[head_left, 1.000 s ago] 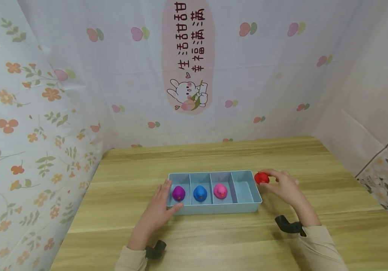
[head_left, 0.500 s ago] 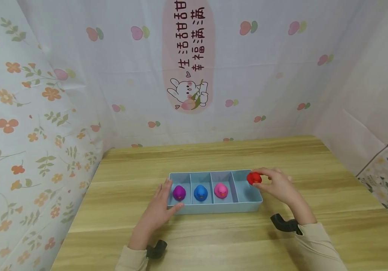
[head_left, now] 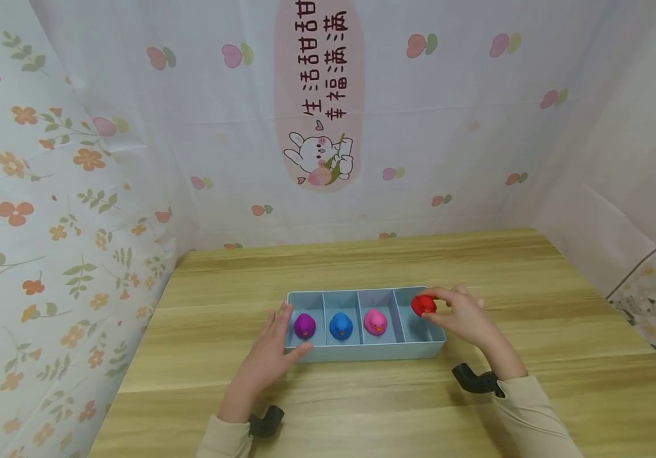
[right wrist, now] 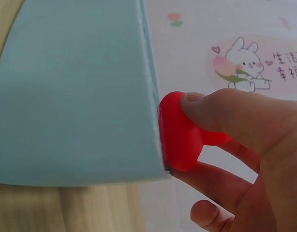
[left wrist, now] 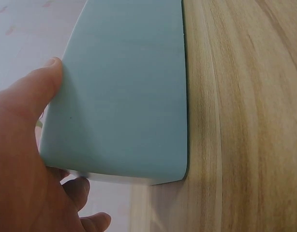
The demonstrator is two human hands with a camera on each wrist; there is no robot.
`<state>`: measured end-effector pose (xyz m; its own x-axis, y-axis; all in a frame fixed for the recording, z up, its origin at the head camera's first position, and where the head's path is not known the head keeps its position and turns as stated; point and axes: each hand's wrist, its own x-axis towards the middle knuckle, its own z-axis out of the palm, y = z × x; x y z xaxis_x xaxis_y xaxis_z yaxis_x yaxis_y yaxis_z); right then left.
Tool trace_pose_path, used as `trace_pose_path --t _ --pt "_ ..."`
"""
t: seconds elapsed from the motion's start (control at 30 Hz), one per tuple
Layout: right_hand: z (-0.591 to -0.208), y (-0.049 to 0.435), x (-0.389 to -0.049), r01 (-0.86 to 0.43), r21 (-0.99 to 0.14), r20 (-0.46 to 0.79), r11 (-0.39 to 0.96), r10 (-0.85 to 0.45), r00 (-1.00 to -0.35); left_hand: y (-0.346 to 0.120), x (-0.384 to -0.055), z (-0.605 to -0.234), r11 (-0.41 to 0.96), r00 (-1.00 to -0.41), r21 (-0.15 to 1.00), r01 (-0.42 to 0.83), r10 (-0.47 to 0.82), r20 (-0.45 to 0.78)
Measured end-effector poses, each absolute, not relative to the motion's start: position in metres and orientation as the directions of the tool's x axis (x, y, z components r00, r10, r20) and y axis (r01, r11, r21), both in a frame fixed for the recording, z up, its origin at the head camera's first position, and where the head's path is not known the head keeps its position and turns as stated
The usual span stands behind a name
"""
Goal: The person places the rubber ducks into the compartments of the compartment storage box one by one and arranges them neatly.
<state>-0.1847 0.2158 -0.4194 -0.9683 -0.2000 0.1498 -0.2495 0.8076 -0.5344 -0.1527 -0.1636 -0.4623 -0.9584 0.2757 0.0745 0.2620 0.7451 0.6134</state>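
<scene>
A light blue divided box [head_left: 369,353] stands on the wooden table. Purple [head_left: 304,326], blue [head_left: 341,326] and pink [head_left: 375,322] toy ducks sit in separate compartments from the left. My left hand [head_left: 267,350] rests at the box's left end. Its thumb [left wrist: 49,79] touches the front rim in the left wrist view, the fingers spread along the end. With thumb and fingers, my right hand [head_left: 459,315] pinches a red toy duck [head_left: 423,305] over the rightmost compartment. In the right wrist view the red duck [right wrist: 180,135] shows just beyond the box rim.
Pale patterned cloth [head_left: 219,127] hangs behind the table [head_left: 219,273], and flowered cloth [head_left: 76,222] covers the left side. Black wrist mounts [head_left: 473,380] sit at both sleeves. The box's thin dividers [head_left: 359,318] separate the compartments.
My right hand has carried the red toy duck left, from beside the box's right end to above the rightmost compartment. My left hand has stayed at the box's left end.
</scene>
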Motion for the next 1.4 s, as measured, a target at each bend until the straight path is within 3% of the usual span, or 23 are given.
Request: trace_pose_path --t 0.83,1.4 --pt "-0.436 0.203 -0.188 -0.278 -0.473 0.142 0.836 -0.240 -0.960 -0.164 -0.154 -0.465 0.746 -0.962 0.617 0.250 0.265 0.069" --pt "-0.438 0.193 -0.189 -0.294 -0.334 0.147 0.896 -0.259 -0.955 -0.164 -0.153 -0.463 0.743 -0.963 0.624 0.240 0.262 0.059"
